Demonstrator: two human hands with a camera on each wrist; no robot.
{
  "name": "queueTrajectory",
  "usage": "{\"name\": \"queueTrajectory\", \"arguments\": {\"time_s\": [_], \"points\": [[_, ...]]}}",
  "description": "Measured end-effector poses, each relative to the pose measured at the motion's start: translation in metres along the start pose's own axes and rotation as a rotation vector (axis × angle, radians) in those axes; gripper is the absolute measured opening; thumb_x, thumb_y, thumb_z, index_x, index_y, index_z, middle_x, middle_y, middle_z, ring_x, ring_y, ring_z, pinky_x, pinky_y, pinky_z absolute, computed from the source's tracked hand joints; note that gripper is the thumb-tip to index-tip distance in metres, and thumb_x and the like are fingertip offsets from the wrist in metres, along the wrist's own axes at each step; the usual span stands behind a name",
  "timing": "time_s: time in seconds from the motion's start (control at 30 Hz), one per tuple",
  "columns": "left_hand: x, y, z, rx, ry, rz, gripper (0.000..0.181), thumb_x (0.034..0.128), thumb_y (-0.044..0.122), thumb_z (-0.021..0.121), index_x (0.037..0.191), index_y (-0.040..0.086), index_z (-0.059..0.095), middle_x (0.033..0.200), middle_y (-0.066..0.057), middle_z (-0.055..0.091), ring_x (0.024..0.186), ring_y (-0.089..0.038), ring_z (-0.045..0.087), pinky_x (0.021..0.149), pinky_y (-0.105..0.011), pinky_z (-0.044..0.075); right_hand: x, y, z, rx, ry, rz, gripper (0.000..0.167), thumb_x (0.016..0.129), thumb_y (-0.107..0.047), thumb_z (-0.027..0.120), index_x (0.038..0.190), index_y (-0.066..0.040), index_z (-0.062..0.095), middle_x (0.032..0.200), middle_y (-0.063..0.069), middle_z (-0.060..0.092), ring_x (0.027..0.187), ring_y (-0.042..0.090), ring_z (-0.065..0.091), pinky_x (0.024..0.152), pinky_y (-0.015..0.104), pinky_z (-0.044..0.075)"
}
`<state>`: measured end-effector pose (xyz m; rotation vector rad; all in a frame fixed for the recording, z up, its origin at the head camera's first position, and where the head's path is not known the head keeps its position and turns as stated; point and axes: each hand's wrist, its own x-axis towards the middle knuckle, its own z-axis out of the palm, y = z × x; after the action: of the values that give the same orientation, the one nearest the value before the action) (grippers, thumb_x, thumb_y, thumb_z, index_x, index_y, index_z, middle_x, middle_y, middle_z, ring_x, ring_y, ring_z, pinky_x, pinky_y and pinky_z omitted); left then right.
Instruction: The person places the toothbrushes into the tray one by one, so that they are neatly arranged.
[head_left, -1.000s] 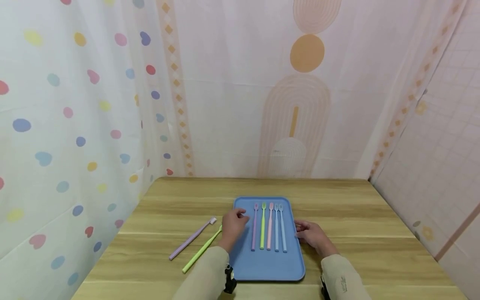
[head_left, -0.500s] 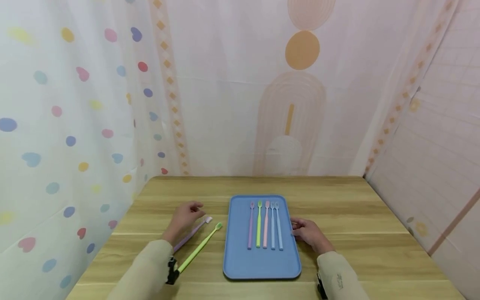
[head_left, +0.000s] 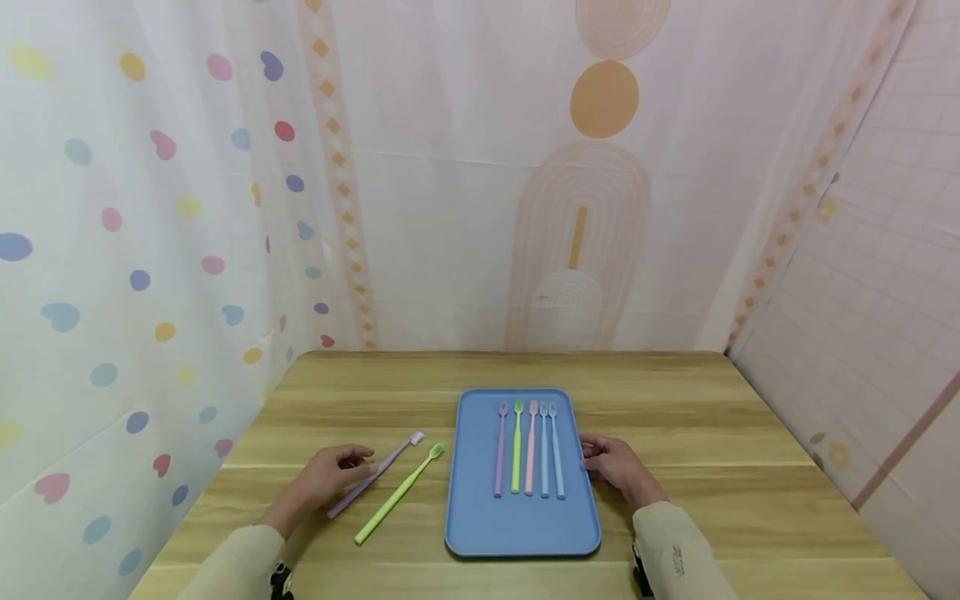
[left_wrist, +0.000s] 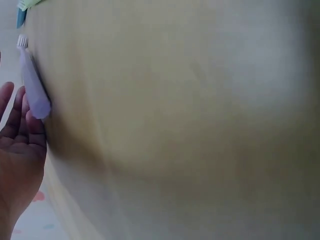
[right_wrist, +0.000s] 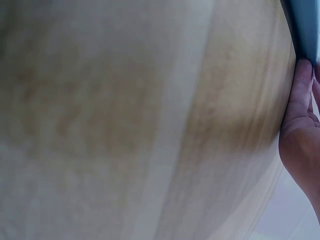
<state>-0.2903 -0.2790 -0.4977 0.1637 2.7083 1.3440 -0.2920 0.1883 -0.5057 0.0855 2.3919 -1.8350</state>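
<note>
My left hand point(head_left: 333, 475) is low over a purple toothbrush point(head_left: 386, 460) on the table, its fingers loosely bent beside the handle. In the left wrist view the purple toothbrush point(left_wrist: 35, 95) lies against the fingertips, with no grip round it visible. Just right of it lies a green toothbrush point(head_left: 397, 497), slanting the same way. A blue tray point(head_left: 525, 533) holds several toothbrushes in an upright row: purple point(head_left: 499, 458), green point(head_left: 517, 454), pink point(head_left: 531, 454) and two light blue. My right hand point(head_left: 618, 468) rests its fingertips against the tray's right rim.
The wooden table point(head_left: 675, 400) bears the tray near its middle. A white curtain with coloured dots point(head_left: 150, 250) hangs on the left, and a patterned curtain point(head_left: 450, 208) stands behind the far edge. Another pale curtain point(head_left: 885, 292) borders the right side.
My left hand has moved left from over the tray, then down and closer to me, to the loose purple toothbrush. My right hand stays at the tray's rim.
</note>
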Motion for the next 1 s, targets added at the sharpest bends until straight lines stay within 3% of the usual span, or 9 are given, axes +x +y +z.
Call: {"name": "queueTrajectory", "arguments": {"time_s": [0.17,0.33,1.0], "points": [[-0.0038,-0.0029,0.0022,-0.035,-0.029,0.002,0.047,0.0885,0.024,0.076,0.125,-0.003,0.063,0.101,-0.006,0.063,0.088,-0.019,0.055,0.071,-0.03,0.048,-0.0017,-0.0025,-0.0005,-0.01,-0.027,-0.028,0.047,0.086,0.012,0.058,0.133,0.012,0.054,0.104,0.02,0.062,0.09,0.022,0.062,0.079,0.036,0.056],[-0.0028,-0.0073,0.0037,-0.037,-0.038,0.003,0.047,0.0867,0.022,0.078,0.125,-0.002,0.064,0.101,-0.006,0.063,0.088,-0.02,0.055,0.07,-0.03,0.048,0.0002,-0.0024,0.0011,-0.011,-0.001,0.001,0.048,0.085,0.014,0.059,0.133,0.011,0.056,0.103,0.017,0.062,0.091,0.022,0.062,0.08,0.037,0.055],[0.0,-0.0103,0.0093,-0.006,-0.029,0.031,0.042,0.0827,0.014,0.081,0.119,-0.001,0.066,0.098,-0.005,0.062,0.087,-0.019,0.053,0.071,-0.028,0.046,-0.0016,-0.0025,0.0013,-0.023,0.008,0.007,0.049,0.085,0.015,0.059,0.133,0.012,0.055,0.103,0.018,0.063,0.091,0.022,0.062,0.079,0.037,0.056]]}}
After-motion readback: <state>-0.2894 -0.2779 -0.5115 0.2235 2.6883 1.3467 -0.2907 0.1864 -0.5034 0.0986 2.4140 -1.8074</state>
